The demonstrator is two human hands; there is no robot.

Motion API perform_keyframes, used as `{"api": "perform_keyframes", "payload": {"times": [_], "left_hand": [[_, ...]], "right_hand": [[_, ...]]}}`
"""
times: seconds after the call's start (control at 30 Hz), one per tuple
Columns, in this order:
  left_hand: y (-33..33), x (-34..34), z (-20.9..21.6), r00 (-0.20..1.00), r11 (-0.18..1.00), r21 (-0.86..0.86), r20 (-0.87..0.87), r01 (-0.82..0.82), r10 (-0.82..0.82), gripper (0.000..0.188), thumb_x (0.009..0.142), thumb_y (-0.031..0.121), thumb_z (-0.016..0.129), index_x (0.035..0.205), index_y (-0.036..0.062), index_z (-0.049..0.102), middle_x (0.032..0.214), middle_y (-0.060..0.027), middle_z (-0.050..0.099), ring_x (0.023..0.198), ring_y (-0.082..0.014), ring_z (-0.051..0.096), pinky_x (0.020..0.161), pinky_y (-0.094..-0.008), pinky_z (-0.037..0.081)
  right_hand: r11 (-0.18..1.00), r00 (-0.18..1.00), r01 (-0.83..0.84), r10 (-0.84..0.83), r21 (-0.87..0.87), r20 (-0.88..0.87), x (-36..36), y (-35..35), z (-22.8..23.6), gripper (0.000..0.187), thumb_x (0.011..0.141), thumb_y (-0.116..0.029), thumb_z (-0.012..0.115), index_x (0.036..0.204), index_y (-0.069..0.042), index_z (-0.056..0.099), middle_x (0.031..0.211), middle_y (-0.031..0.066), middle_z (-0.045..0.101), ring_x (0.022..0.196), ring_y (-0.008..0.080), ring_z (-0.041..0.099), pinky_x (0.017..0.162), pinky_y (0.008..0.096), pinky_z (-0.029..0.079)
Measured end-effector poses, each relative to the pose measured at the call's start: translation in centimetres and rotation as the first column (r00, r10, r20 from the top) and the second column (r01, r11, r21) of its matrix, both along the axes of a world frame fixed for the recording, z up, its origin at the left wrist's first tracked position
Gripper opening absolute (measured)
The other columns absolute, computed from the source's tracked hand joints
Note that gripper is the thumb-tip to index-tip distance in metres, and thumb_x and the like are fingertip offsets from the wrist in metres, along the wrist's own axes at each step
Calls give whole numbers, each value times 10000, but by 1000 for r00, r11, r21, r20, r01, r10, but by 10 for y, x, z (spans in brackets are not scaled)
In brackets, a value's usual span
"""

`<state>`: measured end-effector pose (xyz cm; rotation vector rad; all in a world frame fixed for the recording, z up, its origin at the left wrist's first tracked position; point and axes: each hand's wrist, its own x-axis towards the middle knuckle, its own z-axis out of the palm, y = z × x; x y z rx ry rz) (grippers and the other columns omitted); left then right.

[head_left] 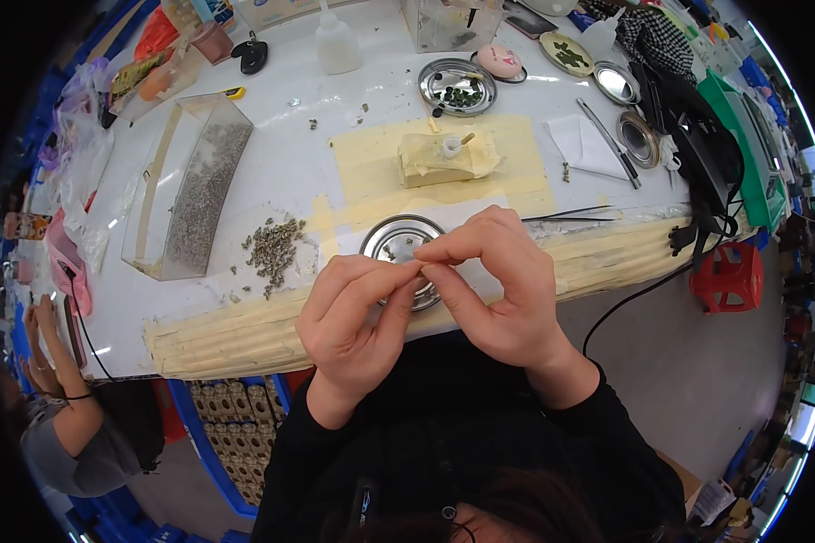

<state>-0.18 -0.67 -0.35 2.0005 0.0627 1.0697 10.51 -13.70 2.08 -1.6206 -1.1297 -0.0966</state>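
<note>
My left hand (351, 319) and my right hand (501, 288) meet fingertip to fingertip above a round metal dish (385, 232) near the table's front edge. Both pinch at the same spot; whatever is between the fingertips is too small and covered to make out. A few tiny bits lie in the dish, which my fingers partly hide. To the left is a loose pile of small greyish metal parts (276, 253). Beyond the dish stands a tape-wrapped block (444, 161) with a small white cup (452, 147) on it. Thin dark tweezers (570, 215) lie to the right.
A clear plastic bin (210, 181) of small grey parts stands at left. Farther back are a white squeeze bottle (337, 43) and a metal dish of dark green pieces (457, 88). A black cable (620, 308) hangs off the right edge. Another person's arm (72, 398) reaches in at far left.
</note>
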Motion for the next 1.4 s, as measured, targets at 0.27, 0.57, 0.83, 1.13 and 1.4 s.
{"api": "perform_keyframes", "payload": {"times": [0.27, 0.57, 0.83, 1.13, 1.4], "left_hand": [[3, -3, 0, 999, 994, -106, 8, 39, -38, 233, 741, -111, 785, 950, -16, 742, 839, -88, 682, 749, -196, 635, 650, -280, 495], [-3, -1, -4, 994, 988, 119, 66, -95, 88, 217, 783, -126, 757, 977, -41, 714, 868, -110, 674, 758, -204, 629, 661, -279, 485], [-3, -1, -3, 994, 989, 111, 57, -97, 91, 205, 787, -118, 755, 972, -41, 716, 860, -109, 670, 752, -200, 628, 660, -275, 484], [-3, -3, -4, 995, 994, 42, 6, -104, 104, 186, 795, -122, 736, 965, -48, 716, 860, -112, 662, 767, -193, 623, 673, -269, 479], [3, -4, -4, 999, 999, -48, 37, 6, -5, 249, 736, -94, 803, 962, -7, 748, 836, -79, 675, 740, -203, 628, 654, -283, 489]], "right_hand": [[993, 904, -85, 111, 82, -413, -5, 2, -10, 52, 866, -69, 728, 913, -56, 709, 829, 40, 690, 740, 184, 588, 723, 317, 434], [998, 997, 69, -69, -5, 20, -4, 3, -8, 74, 827, -94, 761, 846, -75, 692, 762, 14, 665, 715, 195, 582, 730, 330, 389], [998, 998, 63, -63, -17, -23, -6, 5, -8, 87, 805, -84, 759, 846, -90, 682, 781, 7, 663, 722, 197, 584, 736, 335, 386], [976, 909, 197, -217, 91, 356, -8, 11, -13, 133, 767, -73, 780, 854, -96, 683, 791, 4, 658, 728, 205, 585, 730, 341, 413], [998, 939, -66, 64, 5, -339, -6, 2, -9, 64, 875, -88, 721, 866, -42, 677, 783, 52, 656, 724, 214, 573, 724, 329, 416]]}}
